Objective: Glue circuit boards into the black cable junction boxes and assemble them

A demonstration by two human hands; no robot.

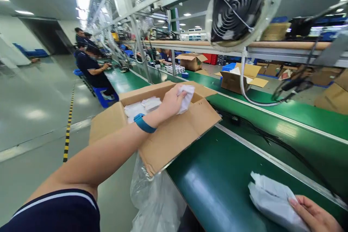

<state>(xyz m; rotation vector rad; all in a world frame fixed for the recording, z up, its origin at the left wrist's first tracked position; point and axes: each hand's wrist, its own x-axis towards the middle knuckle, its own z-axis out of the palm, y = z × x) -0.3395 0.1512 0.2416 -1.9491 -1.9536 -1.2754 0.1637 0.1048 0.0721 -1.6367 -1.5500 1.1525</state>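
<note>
My left hand [172, 100] is raised over the near flap of an open cardboard box [174, 136], its fingers closed on a small white wrapped packet [187, 98]. Inside the box lie several more white packets [143, 107]. At the lower right, my right hand [315, 212] grips the end of a larger white wrapped packet [273, 197] between thumb and fingers, just over the green work surface [217, 174]. What the wrapping encloses is hidden in both packets.
A clear plastic bag [157, 199] hangs below the box. A fan [239, 7] is mounted above the line, and a flexible metal hose [244, 83] droops beneath it. Black cables [261, 130] run along the bench. Co-workers [91, 67] sit at the far left.
</note>
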